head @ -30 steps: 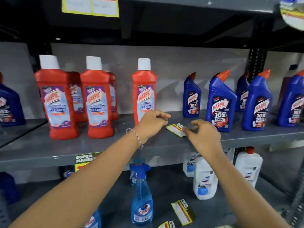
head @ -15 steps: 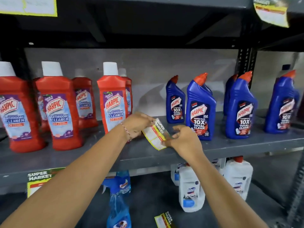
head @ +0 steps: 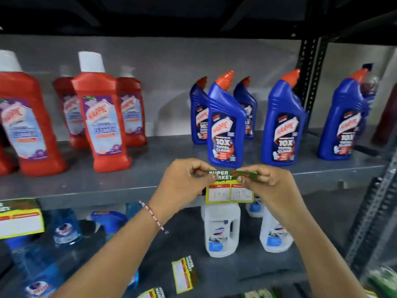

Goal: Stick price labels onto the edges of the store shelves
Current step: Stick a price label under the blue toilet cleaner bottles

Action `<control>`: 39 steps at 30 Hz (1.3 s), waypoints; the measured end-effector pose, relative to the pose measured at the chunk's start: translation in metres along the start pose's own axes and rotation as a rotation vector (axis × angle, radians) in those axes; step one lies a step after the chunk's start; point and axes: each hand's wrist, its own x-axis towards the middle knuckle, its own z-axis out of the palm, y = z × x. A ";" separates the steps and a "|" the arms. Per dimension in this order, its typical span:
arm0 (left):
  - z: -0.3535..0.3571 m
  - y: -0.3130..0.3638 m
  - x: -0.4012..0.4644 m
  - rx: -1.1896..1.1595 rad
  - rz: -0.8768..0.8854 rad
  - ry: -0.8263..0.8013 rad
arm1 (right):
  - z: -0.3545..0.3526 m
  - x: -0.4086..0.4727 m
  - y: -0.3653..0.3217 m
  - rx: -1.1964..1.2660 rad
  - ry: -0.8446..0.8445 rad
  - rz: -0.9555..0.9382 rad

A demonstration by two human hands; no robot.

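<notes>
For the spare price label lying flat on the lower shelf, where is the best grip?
The spare label lies flat on the lower shelf, apart from the bottles. Probably best to pinch a corner of its near short edge from above and peel it up, since nothing crowds that end.

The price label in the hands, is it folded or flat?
Folded: the price label's green top bends over the shelf edge while its yellow part hangs down.

A shop, seemingly a supermarket — metal shelves (head: 129,181) of cleaner bottles (head: 223,125), price labels (head: 229,190).
</notes>
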 end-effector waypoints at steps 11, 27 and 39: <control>0.110 0.017 0.004 0.083 0.002 0.126 | -0.083 -0.002 0.041 -0.117 0.200 -0.021; 0.116 0.021 0.010 0.261 -0.021 0.157 | -0.080 0.002 0.055 -0.214 0.405 -0.021; 0.072 -0.057 -0.027 0.257 -0.016 0.059 | -0.045 -0.040 0.122 -0.125 0.608 0.078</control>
